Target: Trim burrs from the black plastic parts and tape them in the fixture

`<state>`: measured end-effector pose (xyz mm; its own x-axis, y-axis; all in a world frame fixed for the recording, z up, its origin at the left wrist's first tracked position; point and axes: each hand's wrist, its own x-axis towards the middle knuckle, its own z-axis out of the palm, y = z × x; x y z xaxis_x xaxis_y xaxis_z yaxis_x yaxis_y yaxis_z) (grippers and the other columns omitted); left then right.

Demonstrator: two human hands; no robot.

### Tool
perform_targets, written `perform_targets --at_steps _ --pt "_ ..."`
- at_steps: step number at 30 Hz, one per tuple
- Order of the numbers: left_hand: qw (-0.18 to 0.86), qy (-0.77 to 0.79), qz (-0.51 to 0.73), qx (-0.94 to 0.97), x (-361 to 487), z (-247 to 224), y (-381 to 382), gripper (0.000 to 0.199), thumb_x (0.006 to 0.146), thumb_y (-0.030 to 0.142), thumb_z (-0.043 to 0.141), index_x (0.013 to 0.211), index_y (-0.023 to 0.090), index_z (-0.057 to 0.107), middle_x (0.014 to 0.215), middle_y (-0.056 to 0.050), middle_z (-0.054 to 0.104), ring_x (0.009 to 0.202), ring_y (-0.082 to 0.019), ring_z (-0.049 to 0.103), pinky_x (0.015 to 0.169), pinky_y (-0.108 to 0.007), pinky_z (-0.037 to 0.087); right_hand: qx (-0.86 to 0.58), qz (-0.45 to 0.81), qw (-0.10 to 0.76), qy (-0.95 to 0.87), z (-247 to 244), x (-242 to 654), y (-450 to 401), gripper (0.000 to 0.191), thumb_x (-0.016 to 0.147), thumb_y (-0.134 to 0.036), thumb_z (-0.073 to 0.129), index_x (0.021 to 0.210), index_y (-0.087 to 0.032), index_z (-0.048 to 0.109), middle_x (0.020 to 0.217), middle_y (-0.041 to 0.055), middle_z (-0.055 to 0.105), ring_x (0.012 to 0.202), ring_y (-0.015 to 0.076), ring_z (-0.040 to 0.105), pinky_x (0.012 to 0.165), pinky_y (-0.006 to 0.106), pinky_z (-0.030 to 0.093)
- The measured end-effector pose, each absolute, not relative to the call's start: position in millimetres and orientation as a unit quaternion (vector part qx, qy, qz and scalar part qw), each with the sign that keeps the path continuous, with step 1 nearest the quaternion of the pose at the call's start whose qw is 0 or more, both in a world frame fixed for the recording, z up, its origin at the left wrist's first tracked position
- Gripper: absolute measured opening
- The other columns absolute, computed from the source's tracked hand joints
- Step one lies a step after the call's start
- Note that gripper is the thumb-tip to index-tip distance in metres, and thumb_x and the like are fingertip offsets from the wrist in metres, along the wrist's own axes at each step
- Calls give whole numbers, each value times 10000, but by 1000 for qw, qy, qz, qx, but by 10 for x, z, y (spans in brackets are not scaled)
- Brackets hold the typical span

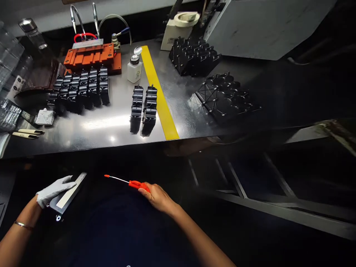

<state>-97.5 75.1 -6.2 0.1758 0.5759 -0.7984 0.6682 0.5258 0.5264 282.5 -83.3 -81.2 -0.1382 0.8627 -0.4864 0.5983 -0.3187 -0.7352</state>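
Observation:
My left hand, in a pale glove, holds a flat metal plate with a cream strip along it, below the table's front edge. The plate is tilted, its upper end pointing right. To the right, my bare right hand is closed round the red handle of an air blow gun. Its thin metal tube points left and ends in a red tip, a short distance from the plate and not touching it.
On the metal table are black ribbed parts, two narrow black parts, an orange fixture, a white pump bottle, pens and a yellow strip. Black blocks lie at the right; metal framing stands lower right.

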Motion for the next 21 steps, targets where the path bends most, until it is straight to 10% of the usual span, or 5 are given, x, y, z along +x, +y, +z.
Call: perform_targets --at_steps 7,17,21 --pt "381 567 60 728 377 988 1381 741 678 469 712 1358 309 465 1316 -25 590 1218 -296 537 1009 -367 452 -677 454 180 -551 -852 2748 -820 459 891 -653 347 994 -250 541 806 -2 661 754 193 630 689 289 413" --pt "43 496 75 864 2171 920 2400 417 935 385 310 1175 161 568 1164 -164 620 1100 -309 574 931 -431 422 -682 426 223 -551 -832 2633 -1072 555 860 -727 284 991 -261 555 757 -2 659 738 207 642 680 291 448" --pt "16 475 84 876 1986 895 2750 381 861 242 441 1144 34 587 1236 -262 530 1215 -392 445 1016 -519 311 -677 419 296 -528 -861 2701 -1194 640 821 -779 253 1035 -262 564 775 17 656 721 212 634 690 304 484"
